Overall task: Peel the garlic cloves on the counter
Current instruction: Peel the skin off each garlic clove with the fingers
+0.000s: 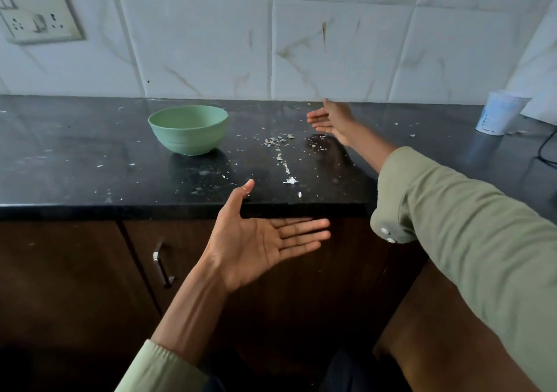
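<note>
Garlic-skin scraps (278, 143), thin pale papery flakes, lie scattered on the black speckled stone counter (90, 162), thickest in a loose trail just right of the bowl and thinning toward the front edge, where a larger white flake (291, 180) sits; whole cloves cannot be made out among them. A pale green round plastic bowl (189, 128) stands upright on the counter left of the scraps, and its contents cannot be seen from this angle. At the far right a white paper cup (498, 112) with small blue print, too blurred to read, stands near the tiled wall. The left hand (262, 241) is held palm up and spread flat just below the counter's front edge, fingers straight, holding nothing. The right hand (330, 120) reaches out over the back of the counter, palm turned inward with fingers extended, also holding nothing, just beyond the scraps. Both arms wear light green sleeves (470, 219).
</note>
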